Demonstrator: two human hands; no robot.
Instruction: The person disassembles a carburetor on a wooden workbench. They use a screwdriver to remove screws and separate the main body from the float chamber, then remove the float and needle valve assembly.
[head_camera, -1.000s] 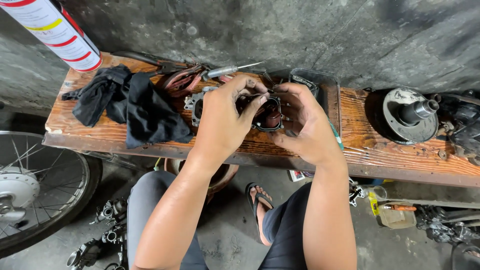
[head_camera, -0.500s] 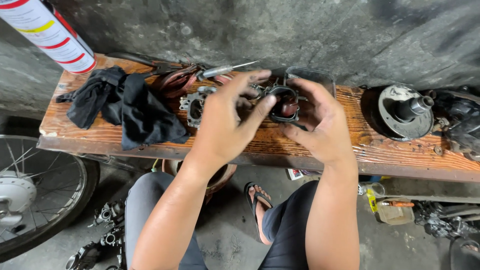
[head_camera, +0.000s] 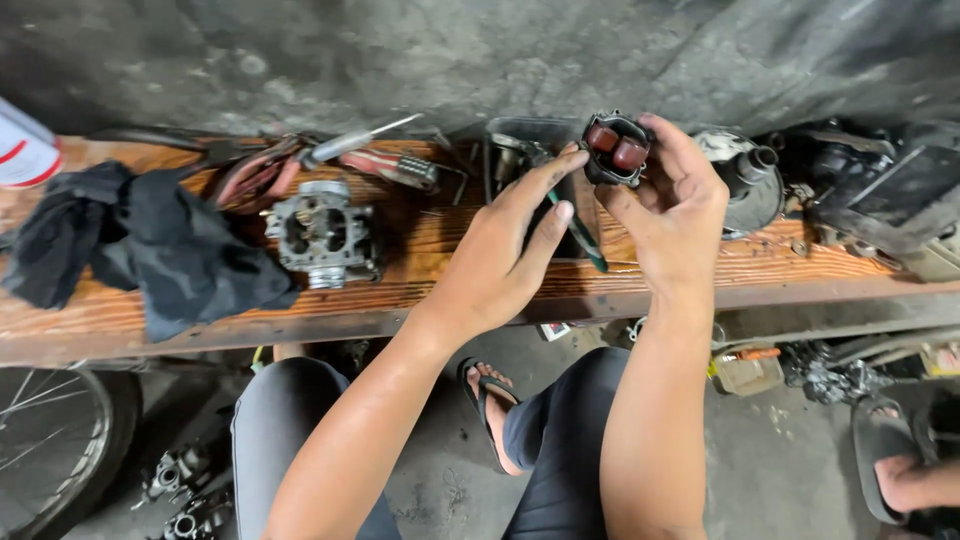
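Both hands (head_camera: 590, 230) moved right; float part (head_camera: 616, 150) seemingly lifted.

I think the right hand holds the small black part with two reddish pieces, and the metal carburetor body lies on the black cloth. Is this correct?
Not entirely. The right hand does hold the small black part, but the carburetor body lies on the bare wooden bench, just right of the black cloth, as the head view shows.
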